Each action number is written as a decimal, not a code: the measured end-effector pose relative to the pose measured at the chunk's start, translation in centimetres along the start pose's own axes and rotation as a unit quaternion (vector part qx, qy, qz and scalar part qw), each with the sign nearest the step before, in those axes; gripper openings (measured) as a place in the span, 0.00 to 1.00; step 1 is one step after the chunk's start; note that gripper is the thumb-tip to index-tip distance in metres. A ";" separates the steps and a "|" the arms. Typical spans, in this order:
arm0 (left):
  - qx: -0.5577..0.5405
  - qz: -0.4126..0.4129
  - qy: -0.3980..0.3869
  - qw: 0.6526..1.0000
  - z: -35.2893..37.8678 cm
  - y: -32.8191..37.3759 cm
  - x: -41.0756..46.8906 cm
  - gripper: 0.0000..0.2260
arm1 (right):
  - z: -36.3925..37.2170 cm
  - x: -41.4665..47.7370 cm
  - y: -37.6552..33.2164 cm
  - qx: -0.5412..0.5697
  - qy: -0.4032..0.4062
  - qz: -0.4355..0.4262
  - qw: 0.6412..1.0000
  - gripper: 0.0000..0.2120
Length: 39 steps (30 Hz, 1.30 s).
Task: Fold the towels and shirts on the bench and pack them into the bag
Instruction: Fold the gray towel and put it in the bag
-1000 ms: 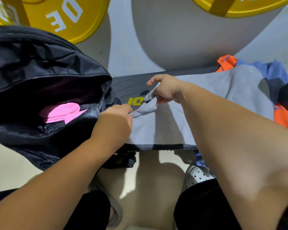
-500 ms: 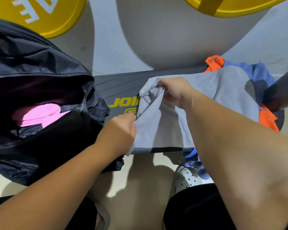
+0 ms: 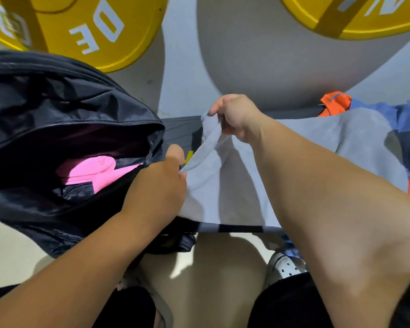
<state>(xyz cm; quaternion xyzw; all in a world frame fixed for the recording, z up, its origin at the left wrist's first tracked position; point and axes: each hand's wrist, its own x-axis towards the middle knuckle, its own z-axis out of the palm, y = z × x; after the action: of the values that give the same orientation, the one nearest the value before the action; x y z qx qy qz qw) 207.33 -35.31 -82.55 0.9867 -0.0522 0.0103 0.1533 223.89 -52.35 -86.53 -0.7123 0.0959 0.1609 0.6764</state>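
Head camera: left hand [image 3: 156, 185] and right hand [image 3: 237, 117] each pinch a corner of the soft grey towel [image 3: 234, 185] lying on the dark bench [image 3: 180, 129] — its edge, bunched a moment ago, now runs taut, probably squared for folding beside the open black nylon bag [image 3: 57, 102].

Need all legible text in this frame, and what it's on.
"DE", white, on the left yellow weight plate.
Right yellow weight plate: white letters cut off at the frame edge, unreadable.
Bench: yellow print, mostly hidden behind the left hand and grey cloth, unreadable.
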 end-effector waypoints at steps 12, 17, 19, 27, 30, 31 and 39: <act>-0.039 0.057 -0.128 0.989 2.6 0.7 0.0 0.11 | -5.1 -0.6 4.9 0.044 0.052 0.069 0.995 0.15; -0.018 0.048 -0.152 0.987 2.8 0.5 0.5 0.10 | -5.8 -0.5 3.6 0.082 0.035 0.039 0.995 0.18; 0.011 0.042 -0.151 0.988 2.0 0.4 0.6 0.08 | -5.3 -0.3 2.9 0.012 0.033 0.025 0.999 0.18; 0.156 -0.006 -0.119 0.981 -1.6 -1.0 0.2 0.05 | 3.1 1.1 -1.8 0.040 -0.162 0.013 0.986 0.17; 0.114 -0.034 -0.127 0.985 -1.1 -1.3 0.3 0.09 | 4.0 1.2 -0.6 -0.004 -0.176 0.031 0.984 0.17; 0.093 -0.041 -0.130 0.986 -0.8 -1.1 0.3 0.11 | 3.6 1.0 0.0 -0.024 -0.174 0.039 0.984 0.16; -0.102 0.027 -0.167 0.980 4.4 3.5 1.8 0.11 | -3.6 -0.5 1.0 -0.018 -0.063 0.022 0.998 0.07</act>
<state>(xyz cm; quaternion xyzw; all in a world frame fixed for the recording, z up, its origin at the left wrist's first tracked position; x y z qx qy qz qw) 208.81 -40.11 -85.65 0.9519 -0.1047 -0.1557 0.2421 223.43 -56.08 -87.16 -0.7105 0.0663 0.2218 0.6646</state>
